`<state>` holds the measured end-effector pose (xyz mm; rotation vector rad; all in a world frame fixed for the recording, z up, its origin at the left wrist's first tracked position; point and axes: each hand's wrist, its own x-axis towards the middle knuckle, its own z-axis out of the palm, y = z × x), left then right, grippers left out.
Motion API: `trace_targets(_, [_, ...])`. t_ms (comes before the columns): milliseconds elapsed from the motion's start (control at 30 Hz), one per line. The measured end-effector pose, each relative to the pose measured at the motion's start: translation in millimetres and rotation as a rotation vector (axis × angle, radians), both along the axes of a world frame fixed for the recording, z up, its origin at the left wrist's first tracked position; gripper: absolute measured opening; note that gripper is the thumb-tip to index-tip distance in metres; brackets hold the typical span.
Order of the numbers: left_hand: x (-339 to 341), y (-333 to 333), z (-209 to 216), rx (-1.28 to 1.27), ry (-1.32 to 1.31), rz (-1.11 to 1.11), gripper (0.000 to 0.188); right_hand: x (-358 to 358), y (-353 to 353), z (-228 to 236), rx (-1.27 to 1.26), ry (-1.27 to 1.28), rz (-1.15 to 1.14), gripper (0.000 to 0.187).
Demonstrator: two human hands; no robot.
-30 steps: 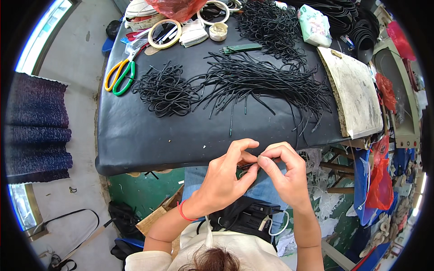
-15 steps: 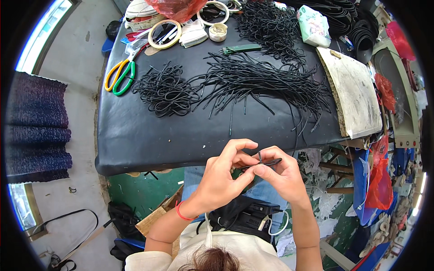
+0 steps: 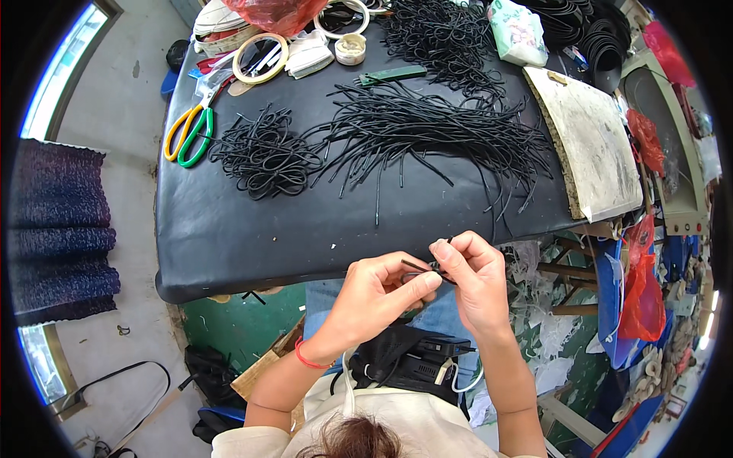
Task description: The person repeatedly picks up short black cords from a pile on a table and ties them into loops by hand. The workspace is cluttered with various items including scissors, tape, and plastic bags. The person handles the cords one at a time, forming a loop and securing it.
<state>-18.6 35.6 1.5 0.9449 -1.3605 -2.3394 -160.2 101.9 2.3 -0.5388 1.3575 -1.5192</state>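
Observation:
Just off the table's front edge, above my lap, both hands work on a thin black cord (image 3: pixel 413 265). My left hand (image 3: pixel 374 294), with a red string round its wrist, is closed in a pinch on it, thumb against fingers. My right hand (image 3: pixel 479 281) pinches another part of the same cord between thumb and fingertips. One end juts out between the hands; the rest is mostly covered by fingers. Beyond them on the black tabletop (image 3: pixel 252 237) lies a spread bundle of black cords (image 3: pixel 435 133), with a heap of looped cords (image 3: pixel 267 156) to its left.
Scissors with yellow and green handles (image 3: pixel 189 136) lie at the left. Farther back are tape rolls (image 3: pixel 260 59), a small round tub (image 3: pixel 350 49), a green strip (image 3: pixel 392 75) and a tangled cord pile (image 3: pixel 439 38). A pale board (image 3: pixel 592 145) rests at the right.
My right hand has turned and risen, its fingers now pointing up. The flat loop seen between the hands has given way to a protruding cord end. The view has shifted slightly.

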Motion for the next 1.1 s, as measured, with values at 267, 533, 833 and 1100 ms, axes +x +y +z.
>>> trace_targets(267, [-4.7,12.9,-4.2,0.07,0.097,0.113,0.017,3.1,-0.2,4.7,-0.013,0.184,-0.007,0.021])
trace_targets(533, [-7.7,27.0,-5.4,-0.002,0.15,0.211,0.021,-0.9,-11.4,3.0,0.009,0.009,-0.109,0.023])
trace_targets(833, [-2.0,-1.8,1.2,0.033,0.078,0.133,0.021,-8.9,-17.2,14.8,0.015,0.101,-0.089,0.016])
trace_targets(1100, [-6.0,3.0,-3.8,-0.075,0.108,0.187,0.017,-11.2,4.3,12.6,0.008,0.066,0.139,0.012])
